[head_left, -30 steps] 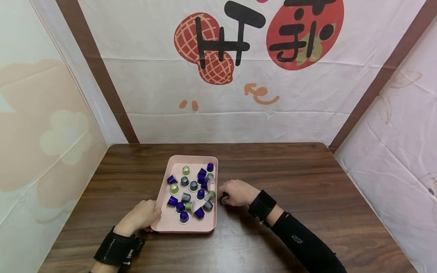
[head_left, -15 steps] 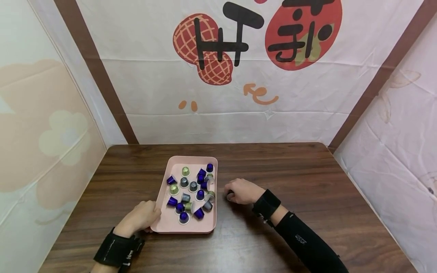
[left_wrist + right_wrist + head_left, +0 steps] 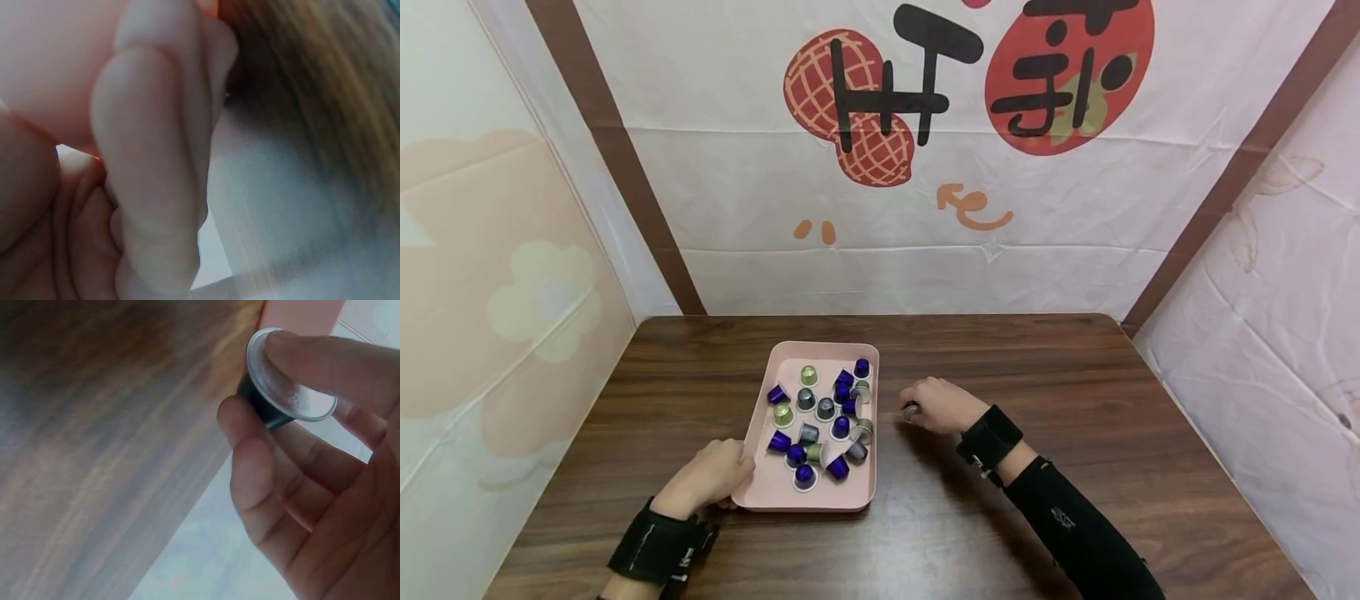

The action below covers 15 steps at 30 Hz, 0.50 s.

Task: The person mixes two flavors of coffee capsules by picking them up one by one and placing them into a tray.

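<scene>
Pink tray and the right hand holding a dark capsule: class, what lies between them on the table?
Head view: only bare wooden table separates the pink tray from the right hand pinching the dark capsule.

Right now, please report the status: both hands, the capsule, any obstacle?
Left hand grips the pink tray edge. Right hand pinches a dark capsule, fingers on its foil. Table beside the tray, nothing in the way.

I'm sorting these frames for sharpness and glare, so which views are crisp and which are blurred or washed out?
Head view: sharp and evenly lit, with a soft sheen on the table by the tray. Left wrist view: badly out of focus, the left hand fills it at close range. Right wrist view: the capsule and the right hand are fairly clear, the wood behind is blurred and the lower part washed out.
</scene>
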Motion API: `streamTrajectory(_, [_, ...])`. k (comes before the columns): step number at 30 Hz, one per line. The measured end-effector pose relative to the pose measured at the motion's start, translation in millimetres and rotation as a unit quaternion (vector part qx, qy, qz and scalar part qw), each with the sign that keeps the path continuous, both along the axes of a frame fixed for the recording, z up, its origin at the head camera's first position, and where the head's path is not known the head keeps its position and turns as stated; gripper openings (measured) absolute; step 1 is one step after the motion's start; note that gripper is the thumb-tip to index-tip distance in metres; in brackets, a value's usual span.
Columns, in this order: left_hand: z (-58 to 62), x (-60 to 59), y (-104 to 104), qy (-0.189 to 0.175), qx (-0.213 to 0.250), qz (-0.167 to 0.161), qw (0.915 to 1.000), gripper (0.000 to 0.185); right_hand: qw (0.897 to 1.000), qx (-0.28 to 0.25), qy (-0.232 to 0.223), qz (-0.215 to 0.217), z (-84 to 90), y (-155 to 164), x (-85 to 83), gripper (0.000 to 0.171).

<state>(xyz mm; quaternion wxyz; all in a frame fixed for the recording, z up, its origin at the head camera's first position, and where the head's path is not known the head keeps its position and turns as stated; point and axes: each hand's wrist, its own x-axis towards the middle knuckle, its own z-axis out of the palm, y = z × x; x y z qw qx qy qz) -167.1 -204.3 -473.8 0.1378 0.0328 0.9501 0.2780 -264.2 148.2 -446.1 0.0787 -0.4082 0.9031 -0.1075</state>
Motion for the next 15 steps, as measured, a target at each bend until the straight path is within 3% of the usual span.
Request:
streamTrajectory(10, [3.3, 1.1, 1.4, 0.0, -0.002, -0.003, 1.0, 0.018, 1.0, -0.003, 0.003, 0.002, 21.4, -13.1, -11.1, 0.011])
streamTrajectory(15, [5.4, 1.1, 1.1, -0.006, -0.008, -0.004, 0.9999, 0.018, 1.0, -0.016, 0.006, 0.01, 30.6, -21.6, -15.9, 0.019])
